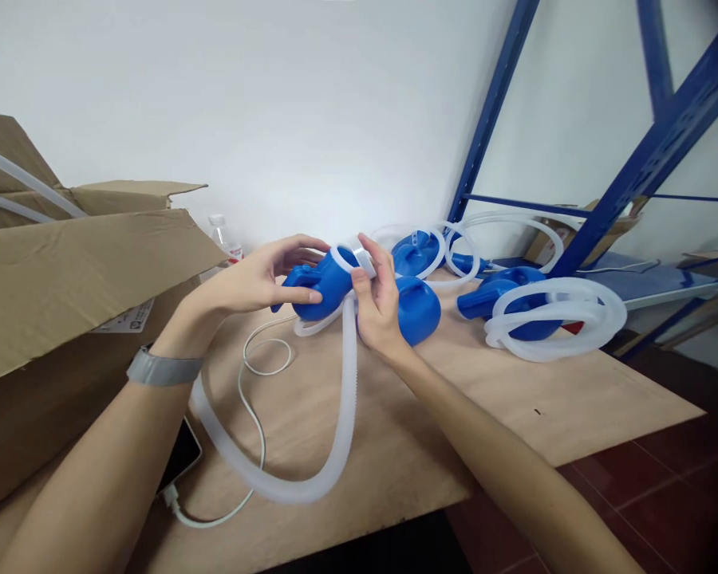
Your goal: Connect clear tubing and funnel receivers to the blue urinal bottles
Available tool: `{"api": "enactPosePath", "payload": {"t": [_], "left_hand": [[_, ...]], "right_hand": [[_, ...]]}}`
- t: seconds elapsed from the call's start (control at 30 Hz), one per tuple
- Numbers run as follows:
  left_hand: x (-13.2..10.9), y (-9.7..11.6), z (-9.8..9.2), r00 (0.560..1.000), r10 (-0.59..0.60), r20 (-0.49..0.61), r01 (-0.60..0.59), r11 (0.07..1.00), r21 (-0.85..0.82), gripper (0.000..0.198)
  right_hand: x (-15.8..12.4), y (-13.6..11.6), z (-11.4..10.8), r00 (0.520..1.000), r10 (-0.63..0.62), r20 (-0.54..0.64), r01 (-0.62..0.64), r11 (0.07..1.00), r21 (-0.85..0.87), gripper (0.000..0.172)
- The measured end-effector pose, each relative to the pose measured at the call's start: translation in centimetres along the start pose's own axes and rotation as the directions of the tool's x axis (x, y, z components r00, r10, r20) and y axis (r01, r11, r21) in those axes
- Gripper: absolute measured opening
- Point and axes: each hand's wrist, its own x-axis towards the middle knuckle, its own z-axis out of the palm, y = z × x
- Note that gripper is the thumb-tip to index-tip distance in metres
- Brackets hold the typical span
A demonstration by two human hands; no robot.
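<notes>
Above the table, my left hand [287,275] wraps round a blue plastic urinal funnel [324,293] with a handle or clip on its side. A white ring lines the funnel's opening, which faces up and to the right. My right hand [378,299] pinches a white cap [364,261] at the edge of that opening, between thumb and fingers. From below the funnel a translucent hose [347,383] hangs and loops across the table towards my left forearm. Just behind my right hand stands a blue bottle [419,309] with a handle, partly hidden.
Several blue bottles [518,287] with coiled hoses [574,319] lie at the right and back of the wooden table [412,446]. An open cardboard box [96,263] stands left. A phone [183,454] with a white cable [257,422] lies near my left arm. Blue shelving [610,167] rises at right.
</notes>
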Motion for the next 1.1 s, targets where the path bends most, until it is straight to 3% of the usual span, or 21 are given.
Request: {"api": "enactPosePath", "payload": {"t": [0.1,0.23,0.3,0.4,0.53,0.7,0.77,0.83,0.93,1.0,1.1], "left_hand": [[0.3,-1.0,0.6,1.0,-0.001,-0.023,0.001,1.0,-0.019,0.064],[0.7,-1.4,1.5,0.999,-0.033,-0.039,0.033,0.999,-0.008,0.069],[0.7,-1.3,1.6,0.997,-0.053,-0.064,0.054,0.999,0.006,0.074],[0.7,-1.0,1.6,0.995,-0.069,-0.07,0.071,0.997,0.038,0.075],[0.9,-0.4,1.9,0.998,-0.013,-0.06,0.018,0.997,0.081,0.062],[1.1,0.4,2.4,0.998,0.0,-0.062,0.006,0.994,0.106,0.057],[1.1,0.6,2.5,0.998,0.007,-0.069,0.002,0.992,0.127,0.056],[1.1,0.9,2.5,0.997,0.036,-0.065,-0.026,0.99,0.141,0.054],[1.0,0.9,2.5,0.996,0.08,-0.051,-0.071,0.987,0.145,0.057],[1.0,0.6,2.5,0.995,0.076,-0.059,-0.066,0.987,0.149,0.059],[1.1,0.2,2.5,0.997,0.033,-0.071,-0.022,0.989,0.146,0.061]], "right_hand": [[0.2,-0.2,-0.1,0.997,0.073,0.029,-0.073,0.997,-0.003,0.053],[0.8,0.3,-1.5,0.979,0.045,0.198,-0.074,0.987,0.14,0.061],[1.6,0.6,-2.7,0.949,0.026,0.313,-0.098,0.971,0.218,0.059],[2.8,0.9,-4.1,0.899,0.106,0.426,-0.202,0.961,0.188,0.053],[3.6,0.8,-4.7,0.921,0.167,0.353,-0.219,0.969,0.115,0.06],[3.6,-0.3,-3.6,0.963,0.229,0.141,-0.214,0.97,-0.111,0.066],[3.7,-0.9,-3.1,0.978,0.194,0.072,-0.178,0.968,-0.177,0.063],[3.9,-1.5,-2.7,0.993,0.082,0.086,-0.068,0.985,-0.156,0.06],[4.2,-2.2,-2.1,0.973,-0.076,0.219,0.088,0.995,-0.048,0.048],[4.4,-2.4,-1.6,0.961,-0.033,0.276,0.035,0.999,-0.005,0.044],[4.5,-2.6,-0.7,0.958,0.134,0.254,-0.125,0.991,-0.048,0.043]]}}
